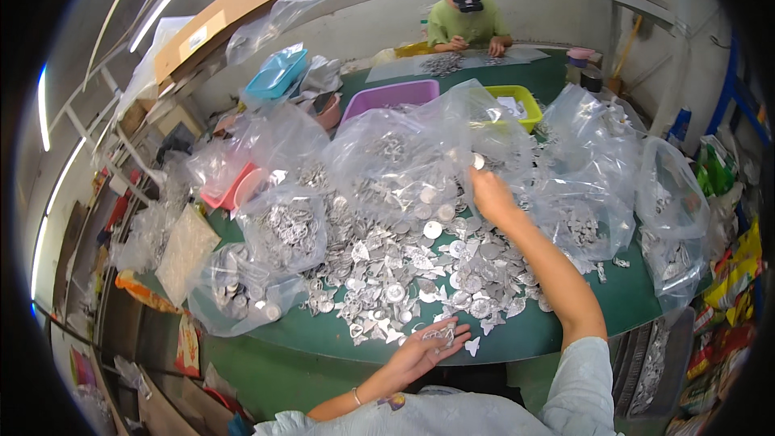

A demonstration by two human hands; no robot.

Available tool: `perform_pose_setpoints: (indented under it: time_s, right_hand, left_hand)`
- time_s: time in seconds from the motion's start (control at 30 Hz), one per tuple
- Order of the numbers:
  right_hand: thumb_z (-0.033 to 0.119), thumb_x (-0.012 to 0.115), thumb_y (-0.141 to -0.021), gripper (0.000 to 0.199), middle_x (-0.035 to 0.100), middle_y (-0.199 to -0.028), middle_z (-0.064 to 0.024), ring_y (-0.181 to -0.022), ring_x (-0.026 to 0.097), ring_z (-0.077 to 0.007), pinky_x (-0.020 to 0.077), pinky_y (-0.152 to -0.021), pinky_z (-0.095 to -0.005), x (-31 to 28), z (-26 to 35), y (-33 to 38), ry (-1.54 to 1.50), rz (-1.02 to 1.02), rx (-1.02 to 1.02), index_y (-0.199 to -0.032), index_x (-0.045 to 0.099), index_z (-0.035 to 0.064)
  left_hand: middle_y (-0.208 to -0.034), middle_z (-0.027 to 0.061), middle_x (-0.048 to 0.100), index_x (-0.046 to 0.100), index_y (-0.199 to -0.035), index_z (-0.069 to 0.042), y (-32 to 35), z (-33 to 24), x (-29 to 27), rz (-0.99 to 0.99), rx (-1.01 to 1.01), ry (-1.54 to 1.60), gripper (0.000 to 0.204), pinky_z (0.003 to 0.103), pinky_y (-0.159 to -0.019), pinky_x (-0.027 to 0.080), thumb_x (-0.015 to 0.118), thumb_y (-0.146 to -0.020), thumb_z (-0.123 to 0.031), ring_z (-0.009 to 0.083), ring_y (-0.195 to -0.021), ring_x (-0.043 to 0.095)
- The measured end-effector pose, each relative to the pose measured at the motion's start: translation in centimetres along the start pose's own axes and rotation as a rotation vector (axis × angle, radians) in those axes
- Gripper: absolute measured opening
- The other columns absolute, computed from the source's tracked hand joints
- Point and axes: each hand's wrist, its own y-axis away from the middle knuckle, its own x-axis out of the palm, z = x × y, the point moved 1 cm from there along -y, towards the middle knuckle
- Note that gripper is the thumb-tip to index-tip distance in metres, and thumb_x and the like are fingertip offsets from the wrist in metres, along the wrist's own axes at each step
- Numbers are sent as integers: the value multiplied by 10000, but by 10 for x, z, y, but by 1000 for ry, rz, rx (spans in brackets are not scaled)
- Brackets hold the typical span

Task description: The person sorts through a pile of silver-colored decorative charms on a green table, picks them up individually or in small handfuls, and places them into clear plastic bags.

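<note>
My left hand [428,350] lies palm up at the near edge of the table, fingers stretched out, with a few small silvery metal pieces [440,334] resting on the palm. Reaching far forward, my right hand [493,196] pinches a round silvery metal disc [478,161] at the mouth of a clear plastic bag [456,125]. Between the hands spreads a wide heap of flat silvery metal pieces [395,258], some round, some pointed or leaf-shaped. A lone pointed piece [472,346] lies just right of my left fingertips.
Clear bags of metal parts [282,230] crowd the green table [323,343] left and right. Behind them stand a purple basin [387,97], a yellow-green basin [529,105] and a blue basket [277,73]. Across the table a person [468,24] handles small parts.
</note>
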Motion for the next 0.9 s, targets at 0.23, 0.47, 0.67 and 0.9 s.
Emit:
perform_pose_setpoints:
  time_s: [0.23,0.47,0.67,0.9]
  right_hand:
    - [13,420,-859,231,584,-857,-195,-719,588,-306,478,-614,-378,-75,61,19,-377,-700,-307,-1078,481,-26]
    - [-16,501,-803,230,582,-741,-162,-558,563,-245,448,-488,-302,-78,135,45,-680,-639,-810,-1033,500,-25]
    - [75,432,-897,233,581,-951,-135,-716,567,-198,466,-596,-293,-12,124,71,-1658,807,629,-1123,452,20]
    - [108,449,-899,322,552,-1029,-142,-787,592,-216,483,-652,-298,-79,100,119,-1510,589,337,-1200,395,6]
  left_hand:
    - [-1311,243,359,299,-1297,54,2,-2,7,13,-16,45,485,354,-1026,333,424,-829,80,317,-1216,387]
    - [-1278,236,396,311,-1284,69,14,6,-5,58,19,124,462,333,-1008,368,413,-833,78,295,-1207,399]
    - [-1258,213,427,310,-1290,47,17,2,-8,95,13,145,466,311,-957,411,426,-839,43,281,-1160,454]
    - [-1261,250,413,301,-1295,37,23,-5,-10,31,70,134,487,361,-964,390,440,-828,24,315,-1142,463]
